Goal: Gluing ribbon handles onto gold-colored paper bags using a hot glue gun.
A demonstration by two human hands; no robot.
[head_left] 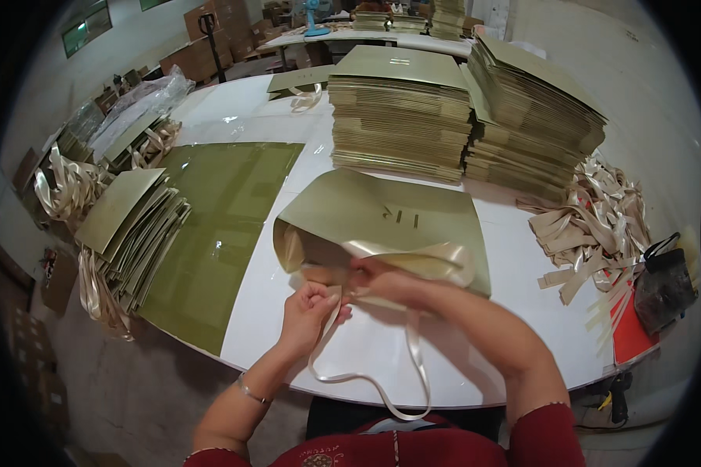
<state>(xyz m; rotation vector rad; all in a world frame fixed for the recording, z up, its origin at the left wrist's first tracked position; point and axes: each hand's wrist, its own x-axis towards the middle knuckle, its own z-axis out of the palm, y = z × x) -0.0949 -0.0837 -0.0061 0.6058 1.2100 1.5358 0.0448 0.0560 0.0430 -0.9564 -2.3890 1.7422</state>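
A gold-green paper gift bag (335, 204) lies on the white table before me, its mouth toward me and partly spread. A loop of cream satin ribbon (382, 398) hangs from it past the table's near edge. My left hand (310, 313) is closed in a pinch on this ribbon at the bag's mouth. Beside it, my right hand (385, 283) has its fingers curled together at the mouth's edge; what they grip is hidden. Another wide pale band of ribbon (444, 263) bulges over the bag above my right wrist.
Tall stacks of flat bags (401, 117) stand behind, with another stack (530, 117) to the right. Loose ribbons (600, 226) pile up at the right beside a black pouch (666, 288). Ribboned bags (128, 226) lie on a green sheet (210, 233) at the left.
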